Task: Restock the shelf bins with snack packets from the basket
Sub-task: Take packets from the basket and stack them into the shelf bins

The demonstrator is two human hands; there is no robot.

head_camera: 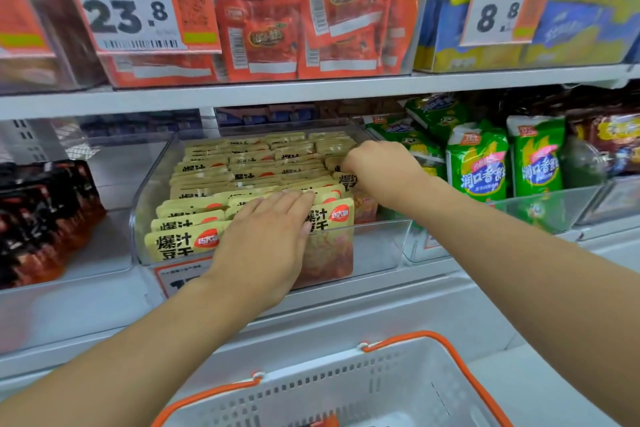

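Left hand (263,246) lies flat on the yellow packets (194,218), covering the front ones. Right hand (377,166) is curled over the back row; can't tell if it's gripping any.

A retail shop aisle is shown. White shelves (311,90) are fitted with clear plastic bins (381,246) filled with rows of packaged snacks (187,243). Printed price tags (131,7) with barcodes are clipped to the bin fronts. A white shopping basket (346,388) with orange handles is positioned below the lower shelf edge.
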